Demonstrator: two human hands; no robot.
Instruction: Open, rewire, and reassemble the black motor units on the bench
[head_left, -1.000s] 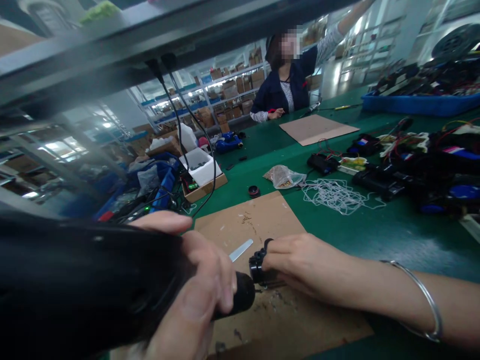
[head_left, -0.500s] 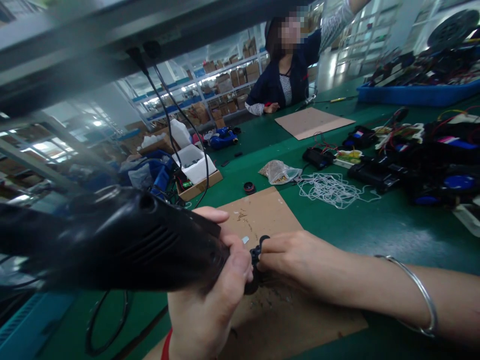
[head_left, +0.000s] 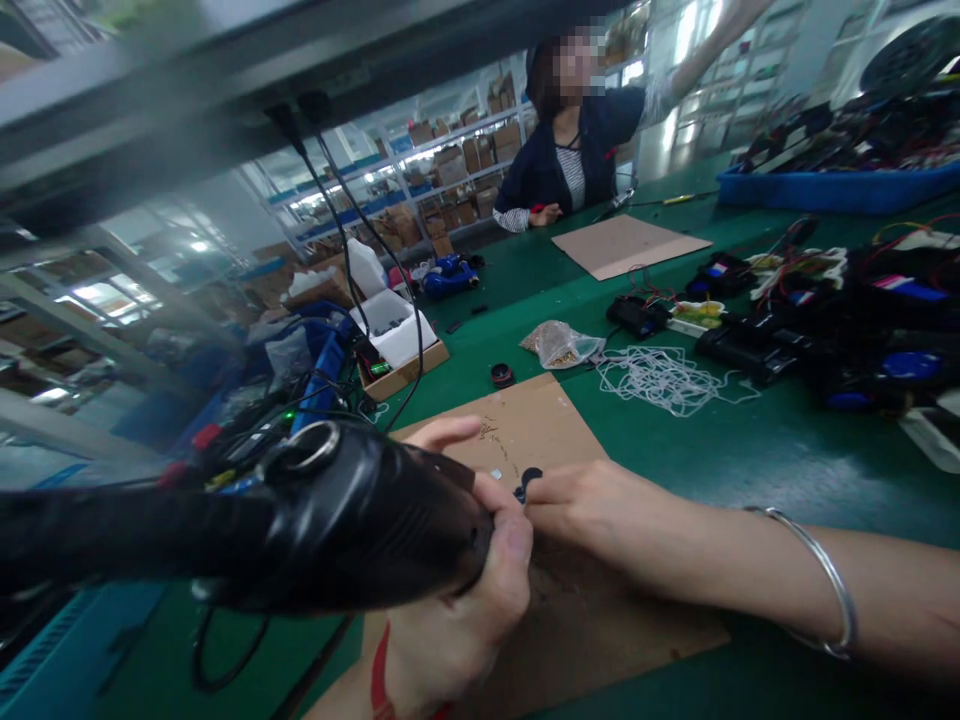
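My left hand (head_left: 457, 620), with a red band at the wrist, grips a black plastic handheld device (head_left: 360, 530) with a round metal-rimmed opening on top. My right hand (head_left: 592, 510), a metal bangle (head_left: 829, 570) on its forearm, comes in from the right and pinches a small black round part (head_left: 529, 478) at the device's front end. The join between them is hidden by my fingers. Both hands are over a brown cardboard sheet (head_left: 525, 420) scattered with small shavings. A small pale metal piece (head_left: 495, 473) lies just beyond the device.
A green workbench (head_left: 750, 470) holds a bag of small brass parts (head_left: 561, 345), tangled white cord (head_left: 664, 380), and wired black units (head_left: 750, 350). A blue crate (head_left: 832, 190) stands far right. Hanging black cables (head_left: 360, 240) and a white box (head_left: 397, 330) are left. A co-worker (head_left: 570, 140) sits across.
The black device has swung up and right, its round opening now facing up. It covers more of the cardboard and the metal piece. My right hand has stayed nearly still.
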